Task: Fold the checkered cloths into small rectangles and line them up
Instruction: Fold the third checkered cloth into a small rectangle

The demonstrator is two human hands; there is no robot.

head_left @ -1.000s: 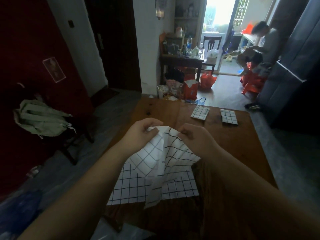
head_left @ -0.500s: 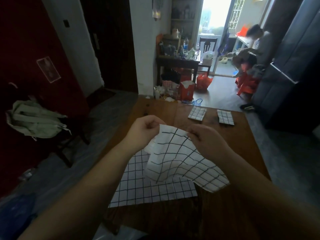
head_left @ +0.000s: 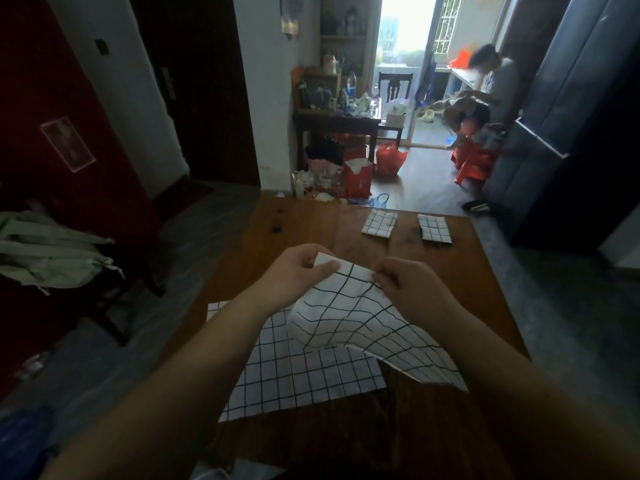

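Note:
I hold a white cloth with a black grid [head_left: 360, 317] above the wooden table [head_left: 304, 230]. My left hand [head_left: 298, 275] pinches its far left corner and my right hand [head_left: 408, 282] pinches the far edge a little to the right. The cloth hangs down from both hands and drapes toward the near right. Under it a second checkered cloth [head_left: 298, 372] lies flat and unfolded on the table. Two folded checkered rectangles lie side by side at the table's far edge, one on the left [head_left: 379, 222] and one on the right [head_left: 434, 228].
A chair with a green bag [head_left: 48, 251] stands left of the table. Beyond the far edge are bags and clutter on the floor [head_left: 349, 178], a dark side table [head_left: 336, 123] and a person by the doorway [head_left: 485, 95]. A dark cabinet [head_left: 568, 116] rises at the right.
The bunched cloth has been spread out between my hands. Its lower part swung out to the near right and my hands have moved slightly apart.

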